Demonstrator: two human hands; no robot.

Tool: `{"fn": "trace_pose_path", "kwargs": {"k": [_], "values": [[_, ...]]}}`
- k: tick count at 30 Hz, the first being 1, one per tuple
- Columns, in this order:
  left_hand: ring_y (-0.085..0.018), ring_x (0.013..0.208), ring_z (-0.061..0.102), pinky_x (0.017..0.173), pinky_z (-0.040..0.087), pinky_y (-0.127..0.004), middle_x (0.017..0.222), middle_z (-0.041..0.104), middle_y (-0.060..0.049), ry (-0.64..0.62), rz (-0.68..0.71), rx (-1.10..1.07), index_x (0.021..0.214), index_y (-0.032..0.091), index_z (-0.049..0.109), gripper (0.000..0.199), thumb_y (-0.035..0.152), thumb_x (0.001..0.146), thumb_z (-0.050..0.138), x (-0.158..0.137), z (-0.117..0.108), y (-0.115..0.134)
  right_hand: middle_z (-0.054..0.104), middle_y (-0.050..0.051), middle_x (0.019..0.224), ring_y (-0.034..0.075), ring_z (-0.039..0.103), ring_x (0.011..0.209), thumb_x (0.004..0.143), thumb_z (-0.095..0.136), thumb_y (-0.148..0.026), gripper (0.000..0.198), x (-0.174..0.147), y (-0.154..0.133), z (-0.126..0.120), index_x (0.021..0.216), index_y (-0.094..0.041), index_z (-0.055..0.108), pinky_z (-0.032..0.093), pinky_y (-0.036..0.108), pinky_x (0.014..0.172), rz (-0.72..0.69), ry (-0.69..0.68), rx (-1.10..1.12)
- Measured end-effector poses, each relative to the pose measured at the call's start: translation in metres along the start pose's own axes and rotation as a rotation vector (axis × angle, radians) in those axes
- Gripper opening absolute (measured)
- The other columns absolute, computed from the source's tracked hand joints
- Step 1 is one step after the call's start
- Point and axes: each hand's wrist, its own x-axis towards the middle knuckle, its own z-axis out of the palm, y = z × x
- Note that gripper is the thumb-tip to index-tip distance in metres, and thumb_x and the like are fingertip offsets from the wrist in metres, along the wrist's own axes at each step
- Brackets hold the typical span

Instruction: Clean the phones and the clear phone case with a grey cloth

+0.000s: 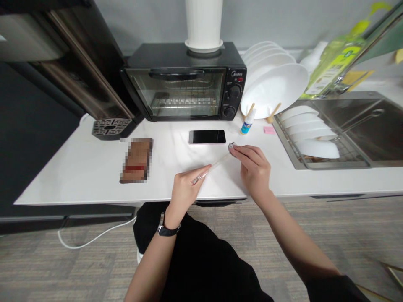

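Observation:
My left hand is closed on a thin, see-through strip, with a silvery patterned part near its palm. The strip slants up to the right toward my right hand; whether it is a narrow strip or a flat piece seen edge-on, I cannot tell. My right hand pinches a small, crumpled greyish piece at the strip's far end. Just beyond my hands, a phone lies on the white counter, dark screen up. Right of it stands a small spray bottle with a blue label, near a pink block.
A toaster oven with a white pot on top stands behind. White plates lean beside it. A dish rack and sink are at right. A blurred brown item lies left, before a black machine.

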Motion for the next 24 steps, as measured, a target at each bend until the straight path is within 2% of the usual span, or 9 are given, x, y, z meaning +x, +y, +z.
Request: {"fn": "trace_pose_path", "kwargs": {"k": [8,16,19,21,24], "values": [[-0.025,0.104,0.091,0.093,0.078,-0.034,0.122,0.090,0.001,-0.008,-0.005,0.016,0.127,0.030,0.091,0.030,0.015,0.106,0.075,0.000,0.000,0.000,0.089,0.007,0.127,0.027,0.080,0.116,0.111,0.060,-0.003,0.055,-0.002,-0.012,0.003,0.151,-0.035,0.078,0.074,0.048,0.096,-0.015,0.004,-0.010],[-0.026,0.099,0.091,0.090,0.077,-0.036,0.121,0.091,-0.001,0.005,-0.006,0.037,0.125,0.028,0.092,0.025,0.022,0.108,0.074,0.000,0.001,0.002,0.087,0.007,0.132,0.028,0.080,0.121,0.109,0.058,0.001,0.073,-0.010,-0.046,0.014,0.170,-0.040,0.061,0.075,0.051,0.099,-0.024,-0.027,0.133],[-0.020,0.073,0.085,0.071,0.070,-0.027,0.099,0.093,-0.002,0.011,-0.009,0.087,0.107,0.023,0.093,0.021,0.029,0.110,0.073,0.002,-0.001,0.004,0.087,0.007,0.133,0.028,0.080,0.123,0.108,0.060,0.002,0.076,-0.015,-0.061,0.019,0.173,-0.038,0.057,0.076,0.049,0.099,-0.037,-0.038,0.179],[-0.014,0.058,0.073,0.062,0.060,-0.022,0.076,0.086,0.000,0.004,-0.003,0.121,0.087,0.020,0.088,0.031,0.030,0.111,0.071,0.003,-0.002,0.006,0.087,0.008,0.133,0.028,0.080,0.124,0.109,0.061,0.000,0.073,-0.016,-0.070,0.021,0.174,-0.034,0.056,0.077,0.049,0.100,-0.067,-0.057,0.197],[-0.013,0.056,0.067,0.060,0.054,-0.022,0.067,0.078,0.001,0.004,0.009,0.128,0.078,0.019,0.082,0.039,0.030,0.112,0.065,0.006,-0.003,0.007,0.086,0.011,0.134,0.029,0.079,0.127,0.110,0.061,-0.002,0.066,-0.018,-0.079,0.022,0.172,-0.025,0.058,0.077,0.048,0.104,-0.118,-0.089,0.224]]}}
